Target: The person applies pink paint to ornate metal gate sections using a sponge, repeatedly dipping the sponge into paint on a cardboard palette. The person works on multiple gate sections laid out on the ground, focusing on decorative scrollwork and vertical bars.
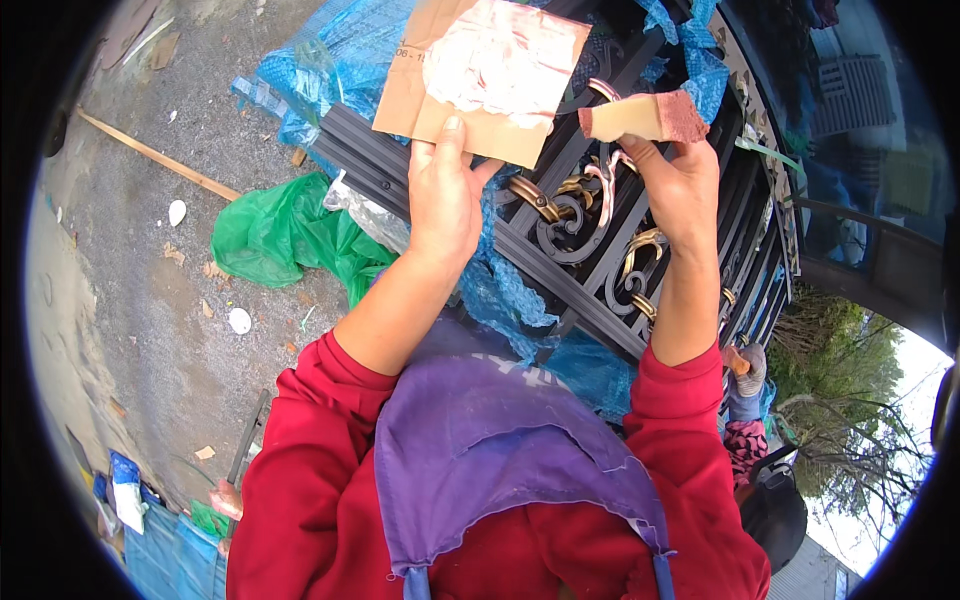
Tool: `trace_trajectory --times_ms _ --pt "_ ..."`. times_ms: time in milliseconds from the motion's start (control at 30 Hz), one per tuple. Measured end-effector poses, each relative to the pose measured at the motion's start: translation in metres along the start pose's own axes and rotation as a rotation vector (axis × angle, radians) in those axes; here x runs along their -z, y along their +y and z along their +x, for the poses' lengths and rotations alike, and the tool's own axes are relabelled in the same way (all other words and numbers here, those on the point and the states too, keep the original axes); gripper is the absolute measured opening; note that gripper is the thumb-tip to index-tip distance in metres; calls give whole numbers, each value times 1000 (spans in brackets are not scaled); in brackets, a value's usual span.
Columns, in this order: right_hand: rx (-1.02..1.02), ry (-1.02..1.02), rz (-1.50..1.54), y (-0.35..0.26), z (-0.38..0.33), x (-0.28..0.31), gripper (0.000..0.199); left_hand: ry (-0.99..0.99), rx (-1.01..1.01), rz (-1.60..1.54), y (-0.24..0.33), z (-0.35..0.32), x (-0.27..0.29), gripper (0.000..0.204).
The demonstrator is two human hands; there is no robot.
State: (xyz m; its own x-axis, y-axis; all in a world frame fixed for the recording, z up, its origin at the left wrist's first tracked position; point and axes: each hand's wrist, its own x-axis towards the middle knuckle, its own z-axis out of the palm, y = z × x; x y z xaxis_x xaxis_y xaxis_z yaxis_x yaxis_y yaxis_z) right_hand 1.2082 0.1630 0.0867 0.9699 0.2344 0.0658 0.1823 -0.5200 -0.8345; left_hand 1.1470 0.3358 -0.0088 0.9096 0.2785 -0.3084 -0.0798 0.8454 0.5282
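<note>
My left hand [445,200] is closed on the lower edge of a brown cardboard piece [400,98], its thumb on top. A shiny, pale pinkish smear [500,55], which looks like wet paint, covers much of the cardboard. In my right hand [683,190] a tan sponge piece [635,117] is pinched between thumb and fingers; its ends are reddish-brown. The sponge is to the right of the cardboard, apart from it. Below both hands lies a dark metal gate [560,268] with scrolls, some gold and some pinkish copper [608,180].
Blue plastic wrap [330,60] and a green plastic bag [270,235] lie by the gate. A wooden strip [160,155] is on the grey ground at left. Another person's gloved hand [745,370] is at the gate's right side. A dark glossy surface [870,130] stands at far right.
</note>
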Motion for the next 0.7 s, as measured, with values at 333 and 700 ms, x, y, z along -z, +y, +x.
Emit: trace_trajectory --times_ms 333,700 --pt "305 -345 -423 20 -21 -32 32 33 -25 -28 2 -4 -4 46" --pt "414 -453 -519 12 4 -26 25 5 55 -179 3 2 8 44"
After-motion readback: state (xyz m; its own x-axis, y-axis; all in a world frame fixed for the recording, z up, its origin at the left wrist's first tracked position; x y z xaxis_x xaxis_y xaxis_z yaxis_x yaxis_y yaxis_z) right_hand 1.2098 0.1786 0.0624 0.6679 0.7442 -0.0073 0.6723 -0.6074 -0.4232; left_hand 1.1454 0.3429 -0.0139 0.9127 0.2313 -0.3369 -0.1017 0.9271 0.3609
